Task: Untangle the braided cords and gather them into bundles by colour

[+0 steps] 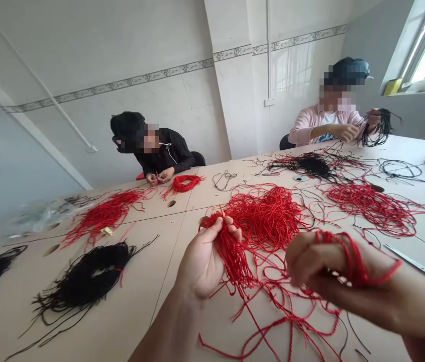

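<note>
My left hand (207, 256) is closed around a bundle of red cords (235, 256), whose strands hang down toward the table. To its right, my right hand (325, 266) is raised with curled fingers, and a red cord (357, 261) is looped around it. The fingertips of that hand are slightly blurred. Behind both hands lies a large tangled pile of red cords (269, 216). Loose red strands (291, 322) spread over the table below and between my hands.
A black cord coil (84, 281) lies at left, near a red cord heap (103, 216). Scissors (419, 266) rest at the right. Across the table (167, 241), one person (167, 151) handles red cord; another person (329, 120) holds black cords (378, 128).
</note>
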